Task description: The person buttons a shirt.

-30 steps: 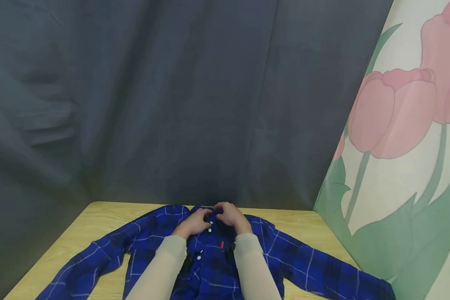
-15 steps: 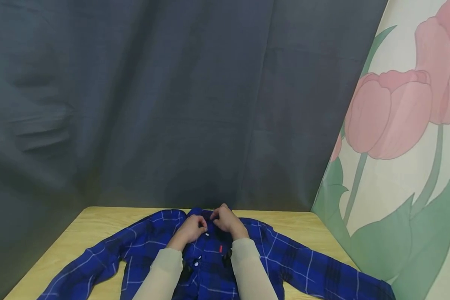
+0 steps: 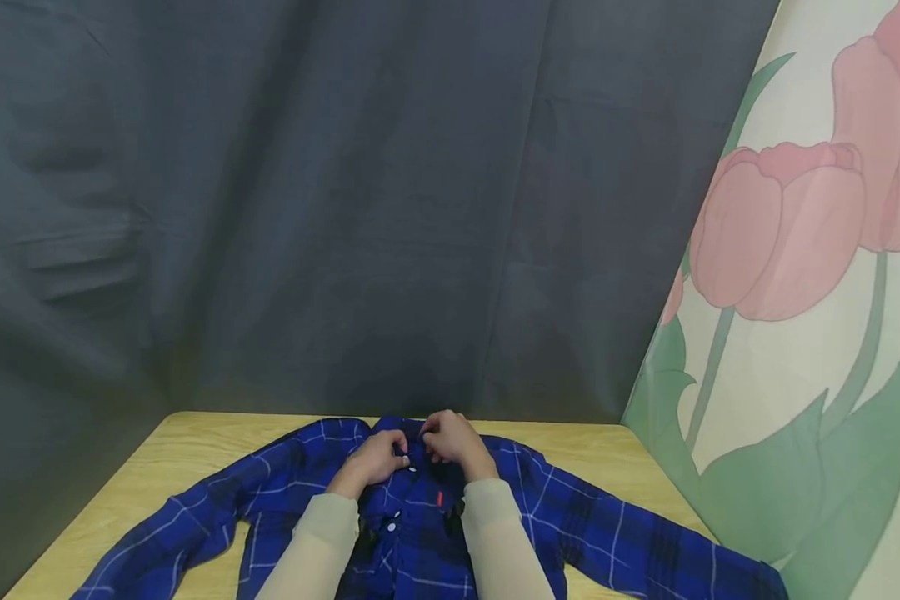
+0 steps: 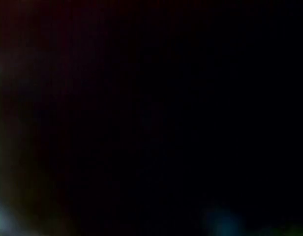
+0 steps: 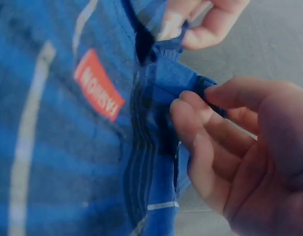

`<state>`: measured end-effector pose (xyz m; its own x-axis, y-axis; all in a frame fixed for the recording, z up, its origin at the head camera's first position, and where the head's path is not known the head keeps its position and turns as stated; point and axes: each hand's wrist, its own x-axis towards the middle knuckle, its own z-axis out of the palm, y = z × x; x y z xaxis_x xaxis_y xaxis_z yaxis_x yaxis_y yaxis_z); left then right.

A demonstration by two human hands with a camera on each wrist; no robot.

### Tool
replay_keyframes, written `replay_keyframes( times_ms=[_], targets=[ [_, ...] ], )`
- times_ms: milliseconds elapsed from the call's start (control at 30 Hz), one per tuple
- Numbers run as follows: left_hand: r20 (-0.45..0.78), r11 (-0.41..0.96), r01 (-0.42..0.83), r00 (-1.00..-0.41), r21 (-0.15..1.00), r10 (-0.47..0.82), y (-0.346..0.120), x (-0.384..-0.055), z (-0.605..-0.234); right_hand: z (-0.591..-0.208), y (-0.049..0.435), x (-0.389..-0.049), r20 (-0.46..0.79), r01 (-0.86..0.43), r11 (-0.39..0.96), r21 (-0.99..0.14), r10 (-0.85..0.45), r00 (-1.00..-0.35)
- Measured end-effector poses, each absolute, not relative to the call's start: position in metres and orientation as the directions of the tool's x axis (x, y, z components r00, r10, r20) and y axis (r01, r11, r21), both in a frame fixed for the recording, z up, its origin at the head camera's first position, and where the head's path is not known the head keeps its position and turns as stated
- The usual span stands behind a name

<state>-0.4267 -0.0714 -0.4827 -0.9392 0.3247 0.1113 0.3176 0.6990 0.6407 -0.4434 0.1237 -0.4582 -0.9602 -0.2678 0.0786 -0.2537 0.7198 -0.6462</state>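
A blue plaid shirt (image 3: 429, 554) lies front up with its collar by the table's far edge. My left hand (image 3: 376, 456) pinches the fabric just below the collar, beside a white button (image 3: 412, 469). Across from it my right hand (image 3: 456, 442) is bent over the other side of the neck opening. The right wrist view shows that right hand (image 5: 255, 132) pinching a dark-edged flap of the shirt between thumb and fingers. Above it in that view, the left hand's fingertips (image 5: 215, 27) grip another bit of the same edge. The left wrist view is almost black.
Both sleeves spread outward over the wooden table (image 3: 217, 442), the right sleeve (image 3: 630, 542) reaching its right edge. A red label (image 3: 440, 498) sits on the chest. Behind the table hangs a dark curtain (image 3: 390, 208); a tulip-painted wall (image 3: 780, 392) stands to the right.
My left hand has shifted slightly left and its thumb and fingers have closed on the fabric. My right hand's fingers have drawn together at the collar. The shirt lies nearly the same.
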Motion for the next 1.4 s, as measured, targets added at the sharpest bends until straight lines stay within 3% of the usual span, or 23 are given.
replay_keyframes(
  times_ms=[267,433,567,700,933,1167,1400],
  targets=[
    [0.034,0.370,0.088,-0.988,0.925,0.151,-0.080,-0.417,-0.451,-0.452,0.124,-0.447,0.110,-0.176,0.689,-0.703,-0.140,-0.984],
    [-0.096,0.298,-0.059,-0.989,0.953,0.110,-0.083,-0.411,-0.434,-0.477,0.130,-0.474,0.184,-0.123,0.727,-0.676,0.005,-0.983],
    [-0.130,0.299,-0.105,-0.989,0.949,0.067,-0.083,-0.410,-0.427,-0.473,0.131,-0.472,0.114,-0.026,0.661,-0.750,0.090,-0.989],
    [-0.119,0.314,-0.109,-0.993,0.943,0.015,-0.082,-0.411,-0.430,-0.447,0.124,-0.446,-0.053,0.070,0.495,-0.866,0.048,-0.997],
    [-0.053,0.358,-0.062,-0.998,0.932,-0.034,-0.076,-0.413,-0.440,-0.442,0.121,-0.427,-0.186,0.171,0.512,-0.842,0.023,-0.982],
    [0.040,0.356,0.014,-0.997,0.935,-0.066,-0.071,-0.415,-0.442,-0.445,0.124,-0.430,-0.199,0.185,0.549,-0.815,0.035,-0.979],
    [0.134,0.403,0.063,-0.979,0.913,-0.152,-0.064,-0.417,-0.444,-0.441,0.122,-0.434,-0.150,0.126,0.367,-0.922,-0.038,-0.988]
  ],
)
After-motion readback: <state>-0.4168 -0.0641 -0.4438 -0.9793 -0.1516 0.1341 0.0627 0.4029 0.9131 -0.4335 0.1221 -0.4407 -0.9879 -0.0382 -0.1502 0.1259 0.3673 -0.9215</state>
